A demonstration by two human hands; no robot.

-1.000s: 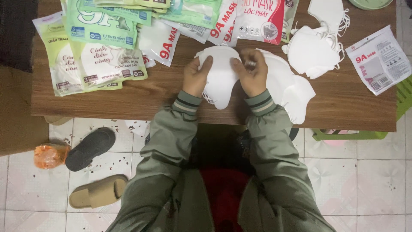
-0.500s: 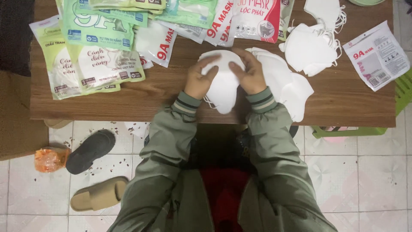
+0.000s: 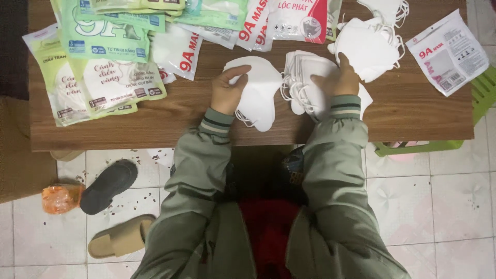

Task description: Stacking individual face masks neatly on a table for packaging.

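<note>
My left hand (image 3: 227, 89) grips a folded white face mask (image 3: 261, 93) flat against the wooden table (image 3: 155, 124), thumb over its upper edge. My right hand (image 3: 336, 78) rests with spread fingers on a stack of white masks (image 3: 305, 82) just right of it, ear loops hanging at the stack's left side. A second heap of white masks (image 3: 372, 44) lies further back on the right.
Green and white printed mask packets (image 3: 103, 72) cover the table's left and back; one white packet (image 3: 448, 51) lies at the right end. On the tiled floor are a dark slipper (image 3: 107, 186), a tan slipper (image 3: 121, 237) and an orange bag (image 3: 61, 199). A green stool (image 3: 483, 90) stands right.
Both hands held one mask together at the centre before. Now the right hand has let go and moved right onto the stack, while the left keeps the mask.
</note>
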